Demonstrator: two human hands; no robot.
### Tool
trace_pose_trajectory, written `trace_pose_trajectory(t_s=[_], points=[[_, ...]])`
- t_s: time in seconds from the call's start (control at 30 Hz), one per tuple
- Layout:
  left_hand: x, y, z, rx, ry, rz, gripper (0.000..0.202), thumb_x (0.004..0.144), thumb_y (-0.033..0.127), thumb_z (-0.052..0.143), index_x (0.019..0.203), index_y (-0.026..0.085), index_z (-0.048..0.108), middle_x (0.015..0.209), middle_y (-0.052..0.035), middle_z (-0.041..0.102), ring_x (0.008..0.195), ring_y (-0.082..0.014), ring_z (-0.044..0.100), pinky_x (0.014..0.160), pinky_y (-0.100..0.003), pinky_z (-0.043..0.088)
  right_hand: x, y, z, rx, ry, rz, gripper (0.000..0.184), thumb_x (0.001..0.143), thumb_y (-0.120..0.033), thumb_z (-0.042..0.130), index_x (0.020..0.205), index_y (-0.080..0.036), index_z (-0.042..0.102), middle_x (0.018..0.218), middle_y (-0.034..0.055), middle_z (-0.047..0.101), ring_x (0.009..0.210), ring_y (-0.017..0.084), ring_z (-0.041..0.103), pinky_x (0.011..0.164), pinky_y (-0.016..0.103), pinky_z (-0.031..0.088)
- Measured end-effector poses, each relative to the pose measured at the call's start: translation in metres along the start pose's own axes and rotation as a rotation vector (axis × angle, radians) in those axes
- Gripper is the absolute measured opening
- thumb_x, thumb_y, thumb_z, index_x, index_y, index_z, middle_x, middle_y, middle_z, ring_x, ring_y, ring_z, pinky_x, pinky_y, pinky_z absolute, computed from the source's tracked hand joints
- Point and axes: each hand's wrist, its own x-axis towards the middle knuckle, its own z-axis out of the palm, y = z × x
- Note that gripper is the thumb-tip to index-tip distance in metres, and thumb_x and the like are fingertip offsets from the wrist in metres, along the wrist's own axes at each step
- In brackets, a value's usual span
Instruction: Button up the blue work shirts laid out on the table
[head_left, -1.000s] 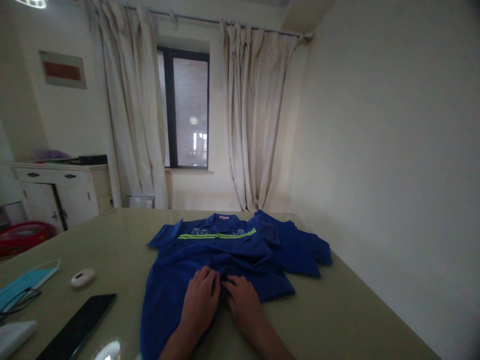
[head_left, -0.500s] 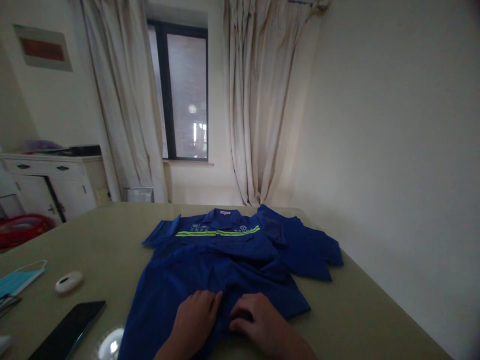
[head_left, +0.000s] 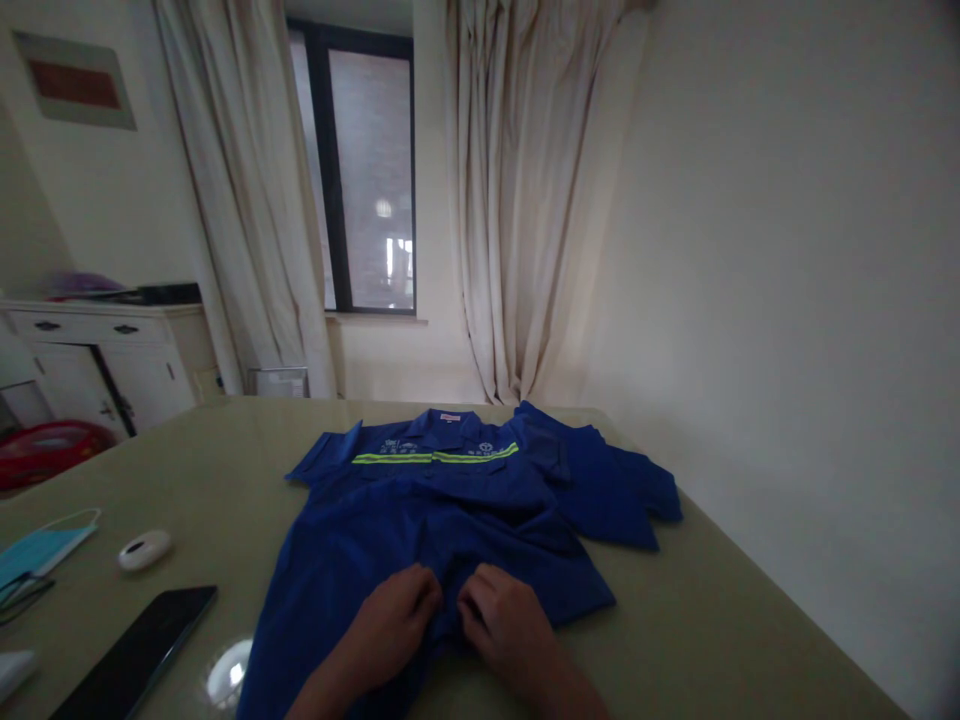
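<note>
A blue work shirt [head_left: 450, 500] lies flat on the counter [head_left: 712, 640], collar toward the window [head_left: 367, 180] and hem toward the person, its long axis running straight away from the body. The left hand [head_left: 394, 622] and right hand [head_left: 508, 628] sit side by side at the centre front near the hem, fingers curled, pinching cloth along the front opening. Neither hand is nearer. A phone [head_left: 142, 650] lies well off to the left.
</note>
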Motion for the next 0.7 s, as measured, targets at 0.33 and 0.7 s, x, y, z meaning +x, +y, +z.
trace_pose_trajectory(t_s=[0.33,0.7], points=[[0.000,0.010,0.005,-0.470,0.141,-0.066,0.051,0.087,0.070,0.055,0.087,0.020,0.068,0.086,-0.0004,0.067,0.087,-0.0198,0.059,0.078,-0.026,0.047,0.002,-0.002,0.007,0.112,0.379,-0.157,0.025,0.108,-0.030,0.042,0.094,-0.023,0.062,0.084,0.0022,0.068,0.074,0.016,0.065,0.068,0.025,0.047],[-0.001,0.012,0.029,-0.528,0.283,-0.120,0.046,0.084,0.064,0.059,0.094,0.021,0.073,0.096,-0.0048,0.074,0.096,-0.0252,0.065,0.089,-0.032,0.051,0.000,-0.001,0.003,0.058,0.340,-0.221,0.040,0.110,-0.041,0.032,0.091,-0.022,0.063,0.081,0.0025,0.067,0.070,0.015,0.063,0.064,0.024,0.043]])
